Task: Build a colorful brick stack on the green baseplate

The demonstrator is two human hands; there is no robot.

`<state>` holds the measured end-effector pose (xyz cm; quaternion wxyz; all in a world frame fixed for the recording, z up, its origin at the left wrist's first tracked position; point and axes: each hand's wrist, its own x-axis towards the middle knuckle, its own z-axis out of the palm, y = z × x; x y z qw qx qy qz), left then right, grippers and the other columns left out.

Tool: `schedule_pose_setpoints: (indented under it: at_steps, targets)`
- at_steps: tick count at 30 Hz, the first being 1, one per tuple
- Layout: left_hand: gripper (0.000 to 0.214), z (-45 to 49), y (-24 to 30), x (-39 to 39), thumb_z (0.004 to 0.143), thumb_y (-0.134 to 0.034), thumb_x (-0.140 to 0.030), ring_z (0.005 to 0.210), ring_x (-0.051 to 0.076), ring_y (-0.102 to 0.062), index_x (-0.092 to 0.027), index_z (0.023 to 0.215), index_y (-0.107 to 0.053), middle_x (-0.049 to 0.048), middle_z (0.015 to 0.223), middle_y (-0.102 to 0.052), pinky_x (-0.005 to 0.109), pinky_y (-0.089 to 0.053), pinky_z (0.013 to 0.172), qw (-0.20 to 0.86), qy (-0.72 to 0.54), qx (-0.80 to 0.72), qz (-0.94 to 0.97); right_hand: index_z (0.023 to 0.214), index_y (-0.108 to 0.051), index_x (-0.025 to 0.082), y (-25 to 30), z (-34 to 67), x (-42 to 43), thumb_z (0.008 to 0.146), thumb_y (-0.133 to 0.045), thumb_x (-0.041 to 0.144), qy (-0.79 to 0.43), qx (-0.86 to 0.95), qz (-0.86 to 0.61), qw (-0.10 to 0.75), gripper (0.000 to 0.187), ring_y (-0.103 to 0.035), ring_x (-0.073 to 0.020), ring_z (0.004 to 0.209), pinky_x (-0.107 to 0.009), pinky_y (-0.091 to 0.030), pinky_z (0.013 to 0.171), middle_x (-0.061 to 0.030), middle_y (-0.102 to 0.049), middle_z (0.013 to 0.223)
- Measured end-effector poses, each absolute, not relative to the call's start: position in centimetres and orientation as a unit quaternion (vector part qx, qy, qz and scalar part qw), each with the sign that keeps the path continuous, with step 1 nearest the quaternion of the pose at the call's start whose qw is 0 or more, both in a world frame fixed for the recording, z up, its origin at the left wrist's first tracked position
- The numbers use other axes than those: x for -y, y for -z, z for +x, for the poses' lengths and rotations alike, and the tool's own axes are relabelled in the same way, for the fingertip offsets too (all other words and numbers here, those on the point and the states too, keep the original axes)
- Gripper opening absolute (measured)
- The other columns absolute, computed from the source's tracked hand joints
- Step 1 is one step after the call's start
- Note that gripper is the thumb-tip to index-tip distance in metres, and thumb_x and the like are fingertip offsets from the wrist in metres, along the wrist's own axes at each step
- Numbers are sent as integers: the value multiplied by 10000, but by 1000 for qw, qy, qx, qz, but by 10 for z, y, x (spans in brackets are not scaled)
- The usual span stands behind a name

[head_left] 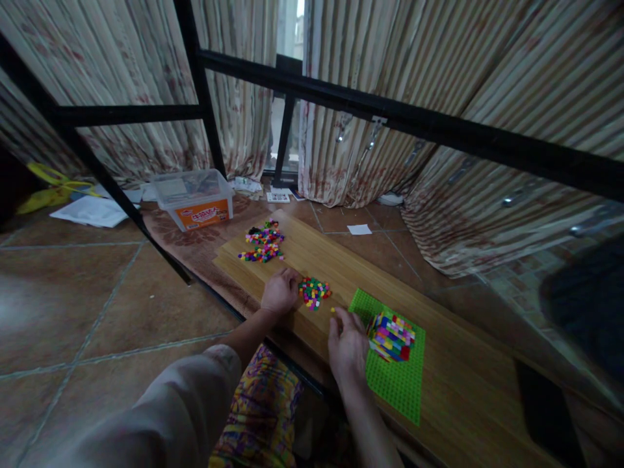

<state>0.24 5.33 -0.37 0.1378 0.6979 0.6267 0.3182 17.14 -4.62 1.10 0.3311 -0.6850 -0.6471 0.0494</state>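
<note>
My left hand [279, 291] rests on the wooden board [312, 250], fingers curled, beside a small pile of coloured bricks [314, 292]. My right hand [347, 344] pinches a small yellow brick [333, 311] at its fingertips, just left of a green baseplate [394, 383]. A multicoloured brick block [390, 336] stands on the baseplate, close to my right hand. A larger heap of loose bricks [263, 246] lies farther back on the board.
A clear plastic tub [197, 197] with an orange label sits at the back left on a rug. Black metal frame bars [195, 110] cross in front of striped curtains. Papers and a yellow bag [51, 188] lie on the tiled floor.
</note>
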Motion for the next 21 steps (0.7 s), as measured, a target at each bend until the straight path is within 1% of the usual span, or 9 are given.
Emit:
schedule_pose_setpoints:
  at_steps: [4, 9, 11, 13, 17, 21]
  targets:
    - [194, 1, 4, -54, 818, -455, -144, 815, 161, -600, -195, 881, -631, 48, 891, -636, 259, -455, 747, 137, -324, -620, 701, 1074, -649, 147, -7, 170, 31, 891, -431, 167, -22, 656, -694, 296, 285, -577, -246, 911, -356, -440, 820, -121, -645, 968]
    - [193, 1, 4, -54, 817, -442, -150, 806, 166, -606, -202, 856, -623, 41, 865, -642, 259, -453, 728, 128, -329, -618, 703, 900, -678, 181, -2, 166, 27, 890, -444, 134, -24, 671, -682, 291, 240, -569, -222, 868, -324, -438, 789, -87, -637, 877]
    - [189, 1, 3, -54, 813, -444, -152, 812, 167, -611, -203, 854, -622, 39, 865, -646, 257, -453, 727, 126, -325, -622, 701, 872, -678, 200, -3, 162, 34, 896, -454, 139, -27, 676, -675, 294, 233, -574, -200, 839, -302, -443, 771, -61, -639, 852]
    - [193, 0, 3, -54, 814, -447, -159, 832, 169, -616, -205, 870, -625, 40, 886, -652, 255, -456, 734, 124, -320, -626, 700, 885, -677, 211, -6, 157, 46, 909, -459, 158, -44, 683, -658, 314, 226, -583, -179, 819, -281, -452, 758, -42, -640, 837]
    - [190, -1, 2, -55, 821, -444, -177, 863, 169, -622, -211, 875, -624, 40, 915, -656, 252, -460, 755, 120, -320, -625, 702, 951, -678, 221, -15, 152, 84, 929, -446, 189, -122, 675, -611, 395, 235, -617, -154, 810, -254, -483, 737, -34, -657, 853]
    - [189, -2, 2, -55, 830, -434, -197, 853, 173, -628, -212, 876, -616, 38, 926, -661, 258, -465, 734, 118, -324, -621, 704, 971, -679, 236, -27, 170, 120, 927, -464, 224, -167, 618, -628, 442, 220, -646, -146, 828, -240, -506, 738, -27, -684, 892]
